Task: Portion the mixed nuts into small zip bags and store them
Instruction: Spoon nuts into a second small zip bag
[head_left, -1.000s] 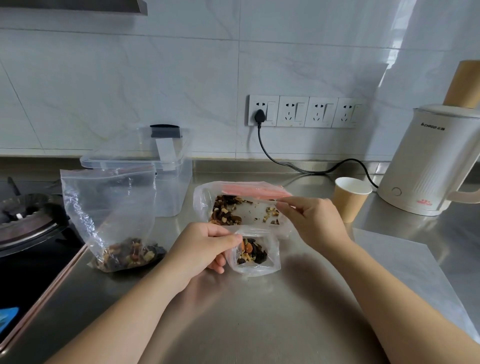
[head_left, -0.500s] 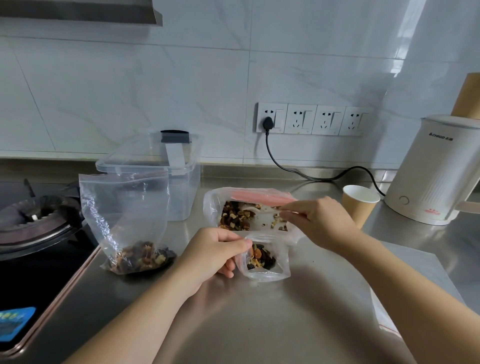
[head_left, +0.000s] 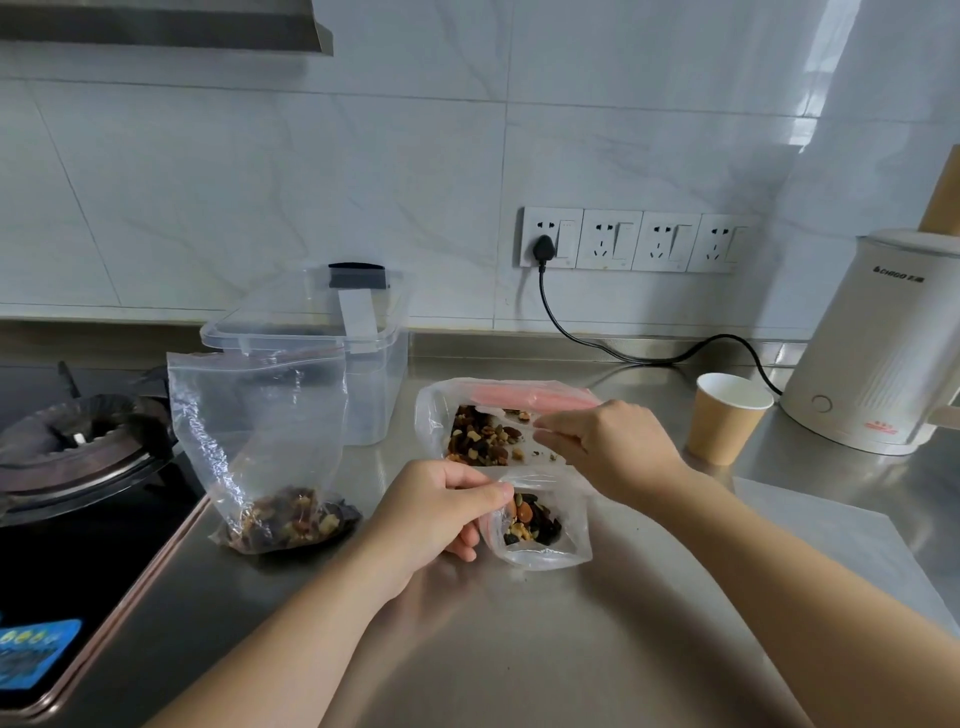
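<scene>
A small clear zip bag with a handful of mixed nuts stands on the steel counter. My left hand pinches its top left edge. Behind it lies a larger bag with a pink strip, open towards me and holding mixed nuts. My right hand pinches at that bag's mouth, fingers curled; what they hold is too small to make out. Another clear zip bag stands upright at the left with nuts at its bottom.
A clear lidded plastic box stands behind the left bag. A gas hob fills the left edge. A paper cup and a white electric kettle stand at the right, with a black cord running to the wall sockets.
The camera view has shifted slightly. My hands keep nearly the same hold on the bags; the right hand has dipped a little lower into the large bag's mouth.
</scene>
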